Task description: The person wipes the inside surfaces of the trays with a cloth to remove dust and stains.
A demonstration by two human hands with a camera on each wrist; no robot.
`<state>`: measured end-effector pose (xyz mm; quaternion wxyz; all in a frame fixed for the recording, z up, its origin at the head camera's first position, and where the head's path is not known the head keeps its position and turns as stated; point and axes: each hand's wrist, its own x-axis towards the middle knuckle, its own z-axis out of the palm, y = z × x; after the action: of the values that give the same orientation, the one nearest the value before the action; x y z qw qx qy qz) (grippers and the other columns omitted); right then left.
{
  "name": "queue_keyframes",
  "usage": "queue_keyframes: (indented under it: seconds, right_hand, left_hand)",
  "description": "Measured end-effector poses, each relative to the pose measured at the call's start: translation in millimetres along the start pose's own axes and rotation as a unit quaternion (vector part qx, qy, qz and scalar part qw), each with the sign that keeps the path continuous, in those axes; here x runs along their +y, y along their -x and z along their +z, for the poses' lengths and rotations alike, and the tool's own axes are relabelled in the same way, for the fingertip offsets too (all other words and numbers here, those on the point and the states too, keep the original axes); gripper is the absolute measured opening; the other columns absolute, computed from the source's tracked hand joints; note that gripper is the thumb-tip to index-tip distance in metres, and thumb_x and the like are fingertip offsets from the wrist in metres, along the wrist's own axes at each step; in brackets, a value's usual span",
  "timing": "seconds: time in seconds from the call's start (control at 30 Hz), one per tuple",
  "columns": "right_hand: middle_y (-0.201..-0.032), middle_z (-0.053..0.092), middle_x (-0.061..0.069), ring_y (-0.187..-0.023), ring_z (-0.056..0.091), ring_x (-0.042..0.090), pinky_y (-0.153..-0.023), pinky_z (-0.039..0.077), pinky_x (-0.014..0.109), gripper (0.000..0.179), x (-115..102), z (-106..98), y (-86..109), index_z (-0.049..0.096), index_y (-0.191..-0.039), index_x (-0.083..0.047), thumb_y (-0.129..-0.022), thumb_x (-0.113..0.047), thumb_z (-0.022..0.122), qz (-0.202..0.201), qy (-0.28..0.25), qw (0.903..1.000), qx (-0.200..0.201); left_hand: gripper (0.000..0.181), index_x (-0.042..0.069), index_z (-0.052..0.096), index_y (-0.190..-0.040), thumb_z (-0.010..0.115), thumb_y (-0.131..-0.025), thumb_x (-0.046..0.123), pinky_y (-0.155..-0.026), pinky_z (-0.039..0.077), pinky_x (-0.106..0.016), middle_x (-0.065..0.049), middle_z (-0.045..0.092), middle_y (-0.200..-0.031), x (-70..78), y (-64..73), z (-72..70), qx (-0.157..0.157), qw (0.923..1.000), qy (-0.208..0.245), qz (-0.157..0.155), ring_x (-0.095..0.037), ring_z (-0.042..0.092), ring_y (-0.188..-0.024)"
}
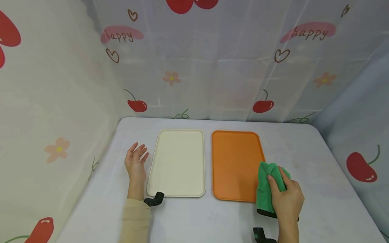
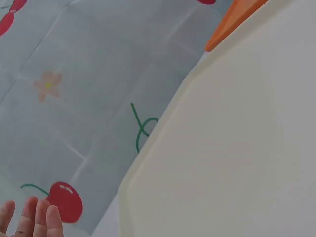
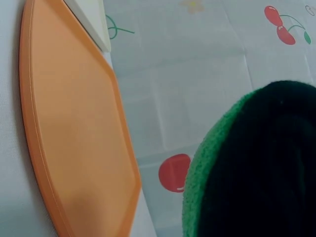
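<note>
My right hand [image 1: 287, 199] grips a folded green cloth [image 1: 264, 192], with the thumb on its near side. The cloth is fuzzy with a dark lower edge, and it overlaps the right side of an orange tray [image 1: 235, 162] in the head view. Close up in the right wrist view, the green cloth [image 3: 200, 182] shows a broad dark area facing the camera. Left of the cream tray [image 1: 179, 162], my left hand [image 1: 136, 167] is raised with loosely extended fingers and holds nothing. Its fingertips [image 2: 42, 217] enter the lower left corner of the left wrist view.
Both trays lie side by side on a white-covered table [image 1: 188, 219], with a narrow gap between them. Patterned curtains [image 1: 212, 77] with cherries and flowers hang behind the table and along both sides. A black camera mount [image 1: 154, 199] sits at the left wrist.
</note>
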<state>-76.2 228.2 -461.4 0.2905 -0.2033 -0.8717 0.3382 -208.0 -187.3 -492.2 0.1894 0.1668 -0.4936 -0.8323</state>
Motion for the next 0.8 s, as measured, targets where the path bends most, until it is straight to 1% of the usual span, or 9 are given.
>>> queue_keyframes:
  seconds: [0.07,0.17,0.27,0.4,0.53,0.6,0.67,0.73,0.8]
  right_hand:
    - [-0.096,0.062,0.033,-0.085,0.057,0.045,-0.070,0.043,0.056,0.046,0.3,-0.2,0.0,0.062,-0.130,-0.003,-0.088,-0.017,0.073,0.004,0.001,1.0000,-0.004]
    - [-0.097,0.062,0.033,-0.086,0.057,0.045,-0.071,0.043,0.056,0.046,0.5,-0.1,0.3,0.062,-0.131,-0.003,-0.089,-0.018,0.072,0.009,0.004,0.9999,-0.009]
    - [-0.095,0.062,0.032,-0.085,0.057,0.045,-0.069,0.044,0.055,0.046,0.7,0.4,1.1,0.062,-0.131,-0.004,-0.089,-0.019,0.072,0.011,0.007,0.9998,-0.012]
    - [-0.094,0.062,0.032,-0.084,0.058,0.044,-0.069,0.044,0.054,0.046,0.7,2.1,2.0,0.062,-0.131,-0.004,-0.089,-0.019,0.072,0.009,0.007,0.9998,-0.014]
    - [-0.093,0.063,0.032,-0.083,0.058,0.045,-0.068,0.044,0.055,0.046,0.7,3.6,2.8,0.062,-0.130,-0.003,-0.088,-0.018,0.073,0.005,0.009,0.9998,-0.014]
    - [-0.093,0.063,0.032,-0.082,0.058,0.044,-0.068,0.044,0.054,0.046,0.7,4.1,3.2,0.062,-0.130,-0.002,-0.088,-0.018,0.073,0.003,0.012,0.9998,-0.014]
    - [-0.092,0.063,0.032,-0.082,0.058,0.044,-0.067,0.044,0.054,0.046,0.6,4.6,3.4,0.062,-0.130,-0.002,-0.088,-0.018,0.073,0.003,0.013,0.9998,-0.015]
    - [-0.092,0.063,0.032,-0.082,0.058,0.045,-0.067,0.044,0.054,0.046,0.4,4.8,3.5,0.062,-0.129,-0.002,-0.088,-0.018,0.073,0.003,0.013,0.9998,-0.016]
    - [-0.092,0.063,0.032,-0.083,0.058,0.045,-0.067,0.044,0.054,0.045,-0.2,4.8,3.6,0.063,-0.129,-0.002,-0.088,-0.018,0.073,0.004,0.011,0.9998,-0.018]
  left_hand:
    - [0.021,0.012,0.058,-0.118,0.054,-0.098,0.005,-0.081,0.056,-0.026,-0.002,0.067,-0.098,-2.1,-5.3,-7.4,0.019,0.9998,-0.005,-0.007,-0.016,0.065,-0.091]
    - [0.022,0.012,0.058,-0.116,0.055,-0.097,0.002,-0.079,0.056,-0.026,-0.001,0.066,-0.096,-7.0,-10.1,-14.8,0.035,0.9992,-0.014,-0.015,-0.013,0.065,-0.087]
    - [0.023,0.012,0.059,-0.115,0.055,-0.096,0.000,-0.076,0.056,-0.024,0.001,0.066,-0.092,-14.5,-13.7,-19.3,0.037,0.9989,-0.019,-0.020,-0.010,0.065,-0.081]
    - [0.027,0.004,0.057,-0.122,0.057,-0.095,-0.001,-0.072,0.056,-0.023,0.003,0.065,-0.089,-24.5,-16.6,-21.9,0.032,0.9982,-0.040,-0.031,-0.008,0.065,-0.078]
    - [0.038,-0.005,0.050,-0.132,0.058,-0.094,-0.002,-0.074,0.056,-0.021,0.005,0.062,-0.089,-31.6,-16.3,-21.5,0.023,0.9942,-0.099,-0.036,-0.005,0.062,-0.080]
    - [0.040,-0.006,0.050,-0.133,0.058,-0.093,-0.003,-0.073,0.055,-0.019,0.005,0.061,-0.090,-34.3,-16.1,-21.5,0.016,0.9890,-0.144,-0.033,-0.003,0.060,-0.081]
    - [0.041,-0.006,0.052,-0.132,0.059,-0.092,-0.004,-0.069,0.054,-0.016,0.001,0.061,-0.093,-36.9,-16.0,-22.0,0.007,0.9805,-0.194,-0.027,-0.001,0.059,-0.079]
    - [0.040,-0.005,0.055,-0.130,0.060,-0.090,-0.003,-0.066,0.052,-0.013,-0.007,0.062,-0.097,-39.1,-16.3,-22.9,-0.006,0.9673,-0.253,-0.018,0.001,0.057,-0.077]
    - [0.040,-0.003,0.059,-0.128,0.064,-0.089,-0.001,-0.065,0.050,-0.010,-0.015,0.064,-0.102,-41.5,-16.7,-23.9,-0.021,0.9501,-0.311,-0.009,0.000,0.057,-0.077]
